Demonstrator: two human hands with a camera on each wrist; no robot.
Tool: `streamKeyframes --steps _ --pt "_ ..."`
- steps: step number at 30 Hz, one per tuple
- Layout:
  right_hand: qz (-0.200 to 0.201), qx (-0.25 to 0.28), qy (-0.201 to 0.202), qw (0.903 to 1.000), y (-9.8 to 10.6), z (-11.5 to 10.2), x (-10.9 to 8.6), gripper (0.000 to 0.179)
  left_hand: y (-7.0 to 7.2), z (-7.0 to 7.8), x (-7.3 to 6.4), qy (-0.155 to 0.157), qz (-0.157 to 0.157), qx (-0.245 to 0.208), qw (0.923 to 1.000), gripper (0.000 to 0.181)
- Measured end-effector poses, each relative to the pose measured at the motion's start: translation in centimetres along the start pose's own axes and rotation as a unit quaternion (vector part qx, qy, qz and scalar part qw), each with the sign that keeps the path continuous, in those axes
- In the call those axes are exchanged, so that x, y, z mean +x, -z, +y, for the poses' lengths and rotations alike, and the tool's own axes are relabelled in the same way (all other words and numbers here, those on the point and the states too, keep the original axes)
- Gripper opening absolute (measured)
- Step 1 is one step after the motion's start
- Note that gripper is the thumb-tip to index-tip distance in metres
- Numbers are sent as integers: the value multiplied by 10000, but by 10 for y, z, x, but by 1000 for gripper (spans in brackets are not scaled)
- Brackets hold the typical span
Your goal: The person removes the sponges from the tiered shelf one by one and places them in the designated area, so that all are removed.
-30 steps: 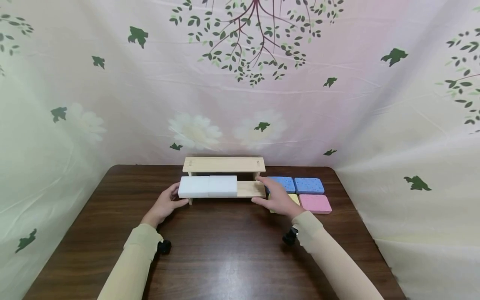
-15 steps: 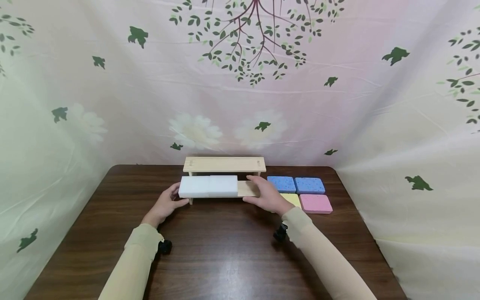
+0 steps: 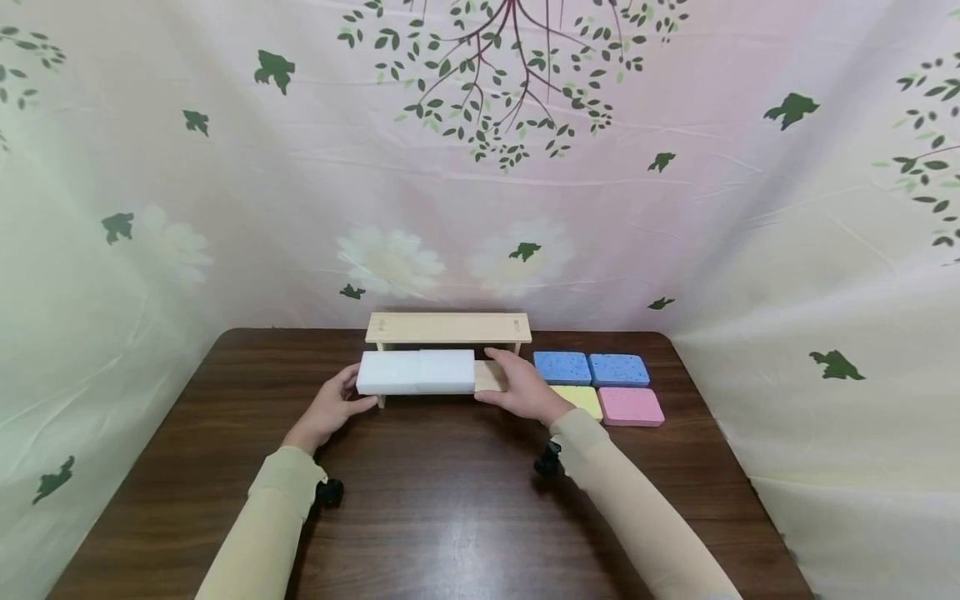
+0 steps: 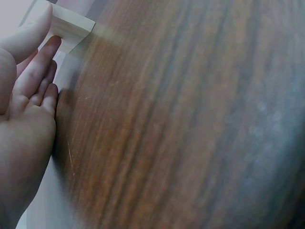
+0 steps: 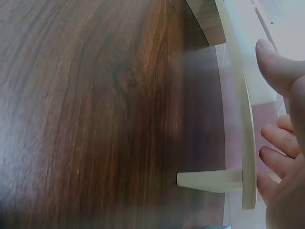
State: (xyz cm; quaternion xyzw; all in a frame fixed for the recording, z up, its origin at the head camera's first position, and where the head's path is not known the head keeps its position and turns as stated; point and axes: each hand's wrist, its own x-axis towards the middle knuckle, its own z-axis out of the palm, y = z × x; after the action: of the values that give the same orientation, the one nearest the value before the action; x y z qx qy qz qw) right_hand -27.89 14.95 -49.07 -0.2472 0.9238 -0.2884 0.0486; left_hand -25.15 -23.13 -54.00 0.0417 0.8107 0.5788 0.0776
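Observation:
Two white sponges (image 3: 416,372) lie side by side on the lower tier of a small pale wooden two-tier stand (image 3: 450,327). At the left end, my left hand (image 3: 327,412) lies against or very near the left sponge, fingers and thumb spread about its end. My right hand (image 3: 525,389) hovers over the lower tier's right part, with thumb and fingertips close to the right sponge; contact cannot be told. In the right wrist view its fingers (image 5: 280,140) are loosely bent above the board. The left wrist view shows the left fingers (image 4: 35,76) relaxed beside a wooden leg (image 4: 71,28).
Right of the stand, two blue sponges (image 3: 562,367), a pink sponge (image 3: 631,406) and a yellow sponge (image 3: 581,400) lie flat, the yellow one partly behind my right hand. All stand on a dark wooden table (image 3: 442,492) backed by a printed cloth (image 3: 450,192).
My right hand has moved left along the lower tier, toward the white sponges, uncovering more of the blue and yellow sponges. The left hand and the white sponges have hardly moved.

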Motion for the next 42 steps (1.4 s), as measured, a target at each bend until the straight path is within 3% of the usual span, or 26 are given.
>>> streamKeyframes --steps 6,13,16,26,42 --pt "37 69 -39 10000 -4 -1 4 89 -1 17 -9 -53 -78 -161 9998 78" --pt "43 192 -20 9998 -7 -7 9 91 1 23 -13 -39 -89 -210 9997 77" --pt "45 170 -44 9998 -8 -9 10 91 1 20 -11 -70 -91 -202 9997 77" --pt "51 93 -144 9998 -11 -12 16 94 2 -13 6 -151 -2 -158 9998 81" --pt "167 158 -267 9994 -18 -15 17 93 2 -10 4 -69 -19 -118 9999 82"
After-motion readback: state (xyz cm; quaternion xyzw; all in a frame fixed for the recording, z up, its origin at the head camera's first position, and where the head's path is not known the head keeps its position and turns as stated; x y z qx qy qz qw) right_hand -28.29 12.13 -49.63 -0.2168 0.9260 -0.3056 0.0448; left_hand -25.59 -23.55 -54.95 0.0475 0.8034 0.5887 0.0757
